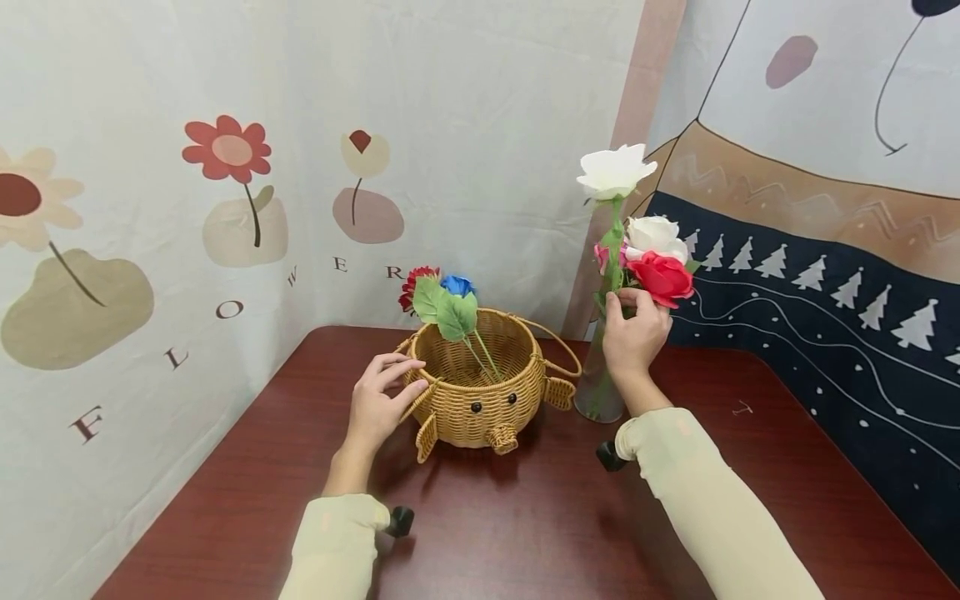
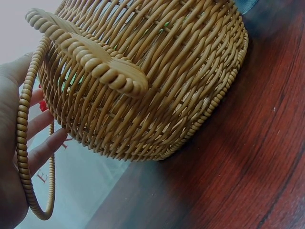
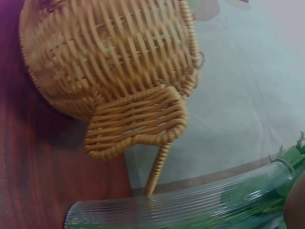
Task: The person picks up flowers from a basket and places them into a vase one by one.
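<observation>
A wicker basket point(image 1: 480, 417) with an animal face, ear flaps and side handles stands on the table. Inside it lean a blue rose point(image 1: 458, 286) and a dark red flower point(image 1: 417, 287), with green leaves. My left hand point(image 1: 378, 400) touches the basket's left rim with extended fingers; in the left wrist view a looped handle point(image 2: 24, 133) passes in front of the palm. To the right, a clear ribbed vase point(image 3: 181, 207) contains a red rose point(image 1: 662, 279) and a lower white rose point(image 1: 657, 237). My right hand point(image 1: 636, 333) pinches the stem of a taller white flower point(image 1: 617, 172) near the vase's mouth.
The dark red wooden table point(image 1: 480, 533) meets a printed cloth backdrop point(image 1: 480, 125) behind and at the left. A navy cloth with trees point(image 1: 825, 350) hangs along the right side. The basket's right handle point(image 1: 558, 342) reaches toward the vase.
</observation>
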Demonstrator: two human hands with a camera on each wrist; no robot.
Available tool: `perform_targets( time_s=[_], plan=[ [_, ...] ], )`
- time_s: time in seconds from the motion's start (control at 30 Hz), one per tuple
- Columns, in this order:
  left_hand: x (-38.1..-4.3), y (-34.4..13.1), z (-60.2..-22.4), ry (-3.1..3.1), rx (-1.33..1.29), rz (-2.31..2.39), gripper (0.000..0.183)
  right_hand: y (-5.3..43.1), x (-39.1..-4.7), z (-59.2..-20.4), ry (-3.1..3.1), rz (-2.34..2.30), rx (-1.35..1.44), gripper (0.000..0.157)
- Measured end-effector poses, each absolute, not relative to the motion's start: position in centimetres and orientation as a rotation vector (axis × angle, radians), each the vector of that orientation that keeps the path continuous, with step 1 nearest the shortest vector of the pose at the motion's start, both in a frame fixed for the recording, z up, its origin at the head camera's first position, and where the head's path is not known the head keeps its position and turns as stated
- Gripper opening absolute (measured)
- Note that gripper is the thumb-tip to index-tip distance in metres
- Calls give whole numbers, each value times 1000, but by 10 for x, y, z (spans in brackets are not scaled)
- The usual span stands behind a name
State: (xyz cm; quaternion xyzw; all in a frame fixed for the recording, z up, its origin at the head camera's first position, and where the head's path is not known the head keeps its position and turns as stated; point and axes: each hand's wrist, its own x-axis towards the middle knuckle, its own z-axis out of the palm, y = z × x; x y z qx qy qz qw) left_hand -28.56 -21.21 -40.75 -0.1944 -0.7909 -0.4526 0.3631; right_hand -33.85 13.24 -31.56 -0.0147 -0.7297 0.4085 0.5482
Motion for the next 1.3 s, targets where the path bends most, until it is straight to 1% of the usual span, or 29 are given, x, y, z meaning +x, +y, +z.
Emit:
perform_targets(
  time_s=[0.2,0.33,0.5,0.63,0.83,0.97,1.3],
  plan=[
    [-286,-213,-408,-2041,-499,-1177,27,135,-337,-313,-1757,969,-76,21],
    [-287,-213,-408,-2042,-497,-1169,27,135,-337,-319,-1792,927,-93,21],
    [-286,-213,-409,-2046,-488,-1168,26,134,-336,-329,-1788,855,-102,16],
    [-286,-213,-409,-2047,-489,-1168,27,134,-335,-334,-1772,820,-125,18],
    [-286,-212,-408,-2046,-492,-1166,27,134,-333,-341,-1767,808,-144,24],
    [-285,-212,-408,-2025,-504,-1157,28,135,-330,-344,-1768,824,-124,25],
    [-286,-212,-407,-2015,-513,-1152,26,136,-318,-352,-1691,927,-16,17]
  ],
)
